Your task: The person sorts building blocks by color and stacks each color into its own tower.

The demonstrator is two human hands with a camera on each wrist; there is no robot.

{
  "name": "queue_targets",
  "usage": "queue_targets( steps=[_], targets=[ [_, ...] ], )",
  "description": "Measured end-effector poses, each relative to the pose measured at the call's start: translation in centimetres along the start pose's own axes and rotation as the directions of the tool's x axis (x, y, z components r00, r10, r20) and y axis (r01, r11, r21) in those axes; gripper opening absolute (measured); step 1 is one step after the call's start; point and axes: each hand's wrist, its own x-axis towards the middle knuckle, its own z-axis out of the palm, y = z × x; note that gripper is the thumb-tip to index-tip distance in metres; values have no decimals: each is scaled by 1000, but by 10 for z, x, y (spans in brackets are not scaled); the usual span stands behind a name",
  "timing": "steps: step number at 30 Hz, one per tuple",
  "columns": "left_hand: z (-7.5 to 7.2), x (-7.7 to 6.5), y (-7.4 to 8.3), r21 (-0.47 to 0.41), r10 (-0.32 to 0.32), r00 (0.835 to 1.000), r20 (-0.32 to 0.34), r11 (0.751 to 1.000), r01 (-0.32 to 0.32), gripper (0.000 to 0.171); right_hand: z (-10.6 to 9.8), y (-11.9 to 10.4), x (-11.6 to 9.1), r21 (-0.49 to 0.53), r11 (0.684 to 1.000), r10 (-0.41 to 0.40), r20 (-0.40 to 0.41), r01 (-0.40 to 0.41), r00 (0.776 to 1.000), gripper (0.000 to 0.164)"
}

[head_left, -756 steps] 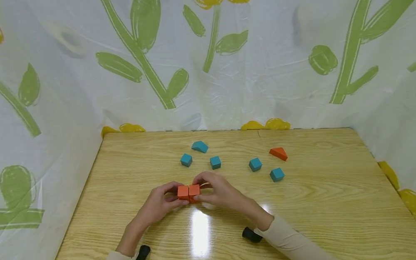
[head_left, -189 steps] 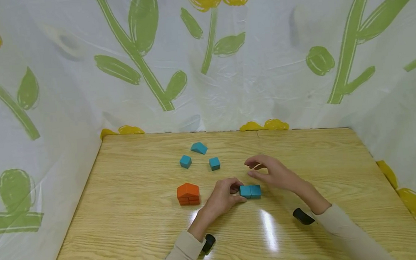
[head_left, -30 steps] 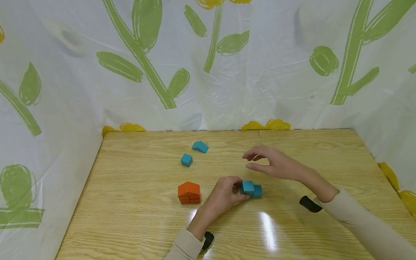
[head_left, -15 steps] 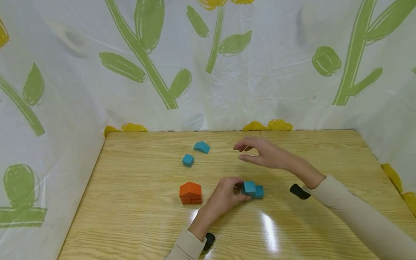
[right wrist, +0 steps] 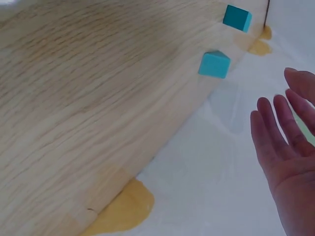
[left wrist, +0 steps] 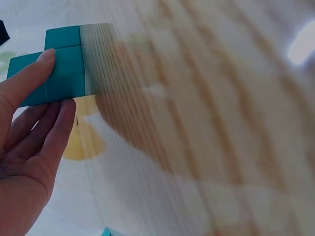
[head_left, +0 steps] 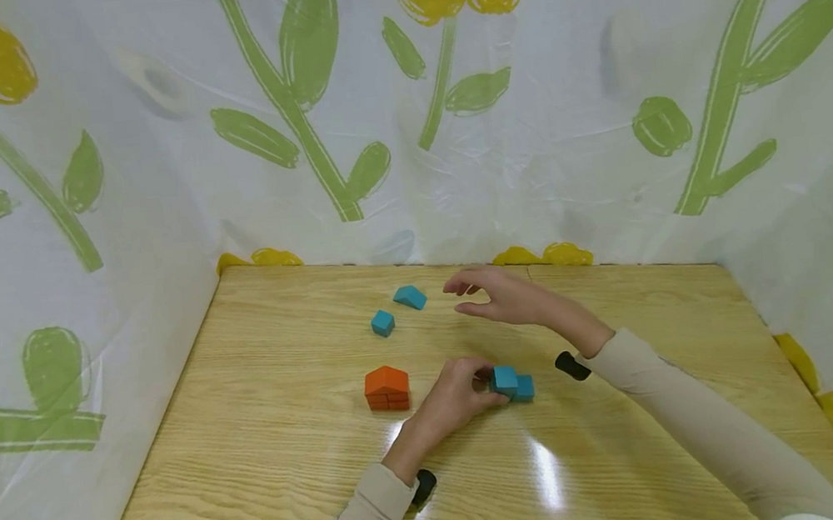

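Note:
My left hand (head_left: 454,394) pinches a blue cube (head_left: 503,379) stacked on another, with a third blue cube (head_left: 524,388) low beside them. In the left wrist view the thumb lies along one side of the blue stack (left wrist: 69,73), fingertips on the opposite side. My right hand (head_left: 503,295) is in the air toward the back, fingers loosely spread and holding nothing. Left of its fingertips lie a blue triangular block (head_left: 409,297) and a loose blue cube (head_left: 382,323). The right wrist view shows this triangular block (right wrist: 214,64) apart from the hand.
Left of the left hand stands a small orange block house (head_left: 387,388), a triangular block on top of stacked cubes. The wooden table (head_left: 257,476) meets a white flowered cloth (head_left: 553,113) at the back and sides.
Over the last second my right hand has moved left and farther back; the left keeps its grip. Long before, the orange pieces were apart; since 6.3 seconds ago a third blue cube has joined the pair.

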Motion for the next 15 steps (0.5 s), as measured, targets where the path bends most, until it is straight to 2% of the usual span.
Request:
queue_targets(
  steps=[9, 15],
  targets=[
    [-2, -1, 1, 14, -1, 1000, -4, 1000, 1, 19, 6, 1, 27, -35, 999, -12, 58, 14, 998, 33],
    [-1, 0, 0, -1, 9, 1000, 4, 1000, -9, 20, 12, 3, 41, 11, 1000, -16, 108, 15, 994, 35]
  ],
)
